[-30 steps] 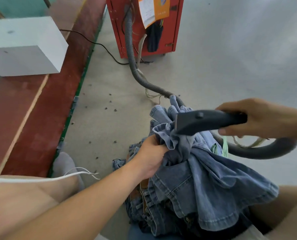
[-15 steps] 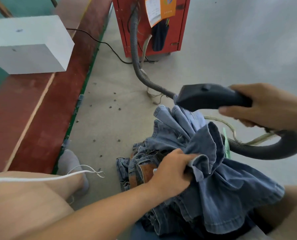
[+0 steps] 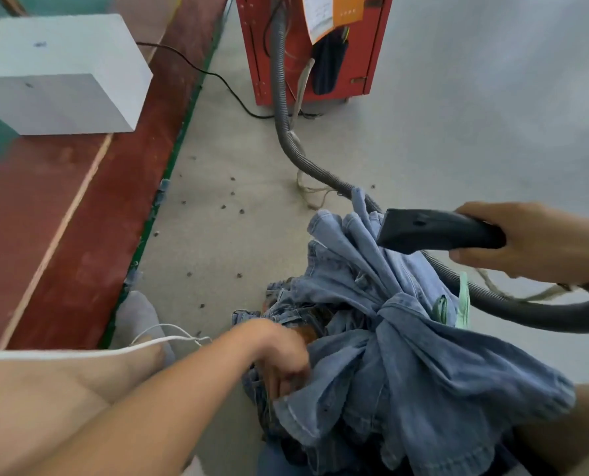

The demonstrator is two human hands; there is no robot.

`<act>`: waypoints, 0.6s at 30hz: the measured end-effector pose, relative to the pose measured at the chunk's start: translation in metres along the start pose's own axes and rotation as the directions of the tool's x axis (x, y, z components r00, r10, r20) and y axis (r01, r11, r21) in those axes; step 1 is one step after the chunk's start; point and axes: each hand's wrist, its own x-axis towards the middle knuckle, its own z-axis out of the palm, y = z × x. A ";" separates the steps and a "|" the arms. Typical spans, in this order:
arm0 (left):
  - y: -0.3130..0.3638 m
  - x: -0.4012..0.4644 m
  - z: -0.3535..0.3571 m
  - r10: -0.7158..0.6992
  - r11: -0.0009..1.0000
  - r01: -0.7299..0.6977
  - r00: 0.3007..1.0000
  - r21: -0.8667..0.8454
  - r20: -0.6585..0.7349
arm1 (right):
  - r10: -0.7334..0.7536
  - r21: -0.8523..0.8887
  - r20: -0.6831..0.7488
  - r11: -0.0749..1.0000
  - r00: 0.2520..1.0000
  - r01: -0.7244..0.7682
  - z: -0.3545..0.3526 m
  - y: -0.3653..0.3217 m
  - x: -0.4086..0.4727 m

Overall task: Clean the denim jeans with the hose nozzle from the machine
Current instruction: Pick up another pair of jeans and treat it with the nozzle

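Denim jeans (image 3: pixel 406 355) pinched by left fingers (image 3: pixel 282 376); right fingers (image 3: pixel 475 257) wrap nozzle (image 3: pixel 434 230).

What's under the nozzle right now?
Bunched denim jeans lie under the nozzle, which the right hand grips. The grey hose also passes beneath it. The nozzle's mouth faces away, so whether it touches the cloth cannot be seen.

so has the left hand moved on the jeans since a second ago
Yes. The left hand has slid down the jeans, away from the red machine and towards the person; earlier it gripped the bunched denim right below the nozzle.
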 end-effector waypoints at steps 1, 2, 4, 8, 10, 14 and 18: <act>0.000 -0.003 -0.020 0.018 0.999 -0.006 0.974 0.053 -0.224 | -0.003 0.006 -0.022 1.000 1.000 0.003 -0.001 -0.001 0.001; 0.000 -0.005 -0.040 0.004 0.998 0.026 0.895 0.061 -0.447 | -0.006 0.012 -0.037 1.000 0.999 0.006 -0.002 -0.002 0.002; -0.004 0.002 -0.061 -0.089 0.978 -0.053 0.767 -0.202 -0.635 | -0.010 0.013 -0.059 1.000 0.998 0.011 -0.002 -0.006 0.007; 0.024 0.025 -0.046 -0.108 0.135 -0.316 0.937 -0.939 -0.331 | -0.002 -0.018 -0.041 1.000 0.999 0.001 0.001 -0.014 0.014; 0.040 0.036 -0.047 -0.114 -0.148 -0.401 0.915 -0.904 -0.387 | -0.007 -0.043 -0.012 0.999 1.000 0.006 0.004 -0.015 0.017; 0.047 0.019 -0.058 -0.188 -0.319 -0.548 0.836 -0.773 -0.515 | -0.002 -0.032 -0.013 0.999 1.000 0.002 0.001 -0.014 0.018; 0.059 -0.007 -0.034 -0.047 -0.143 -0.789 0.609 -0.598 -0.792 | 0.022 0.066 -0.038 0.998 0.999 -0.019 -0.018 -0.011 0.005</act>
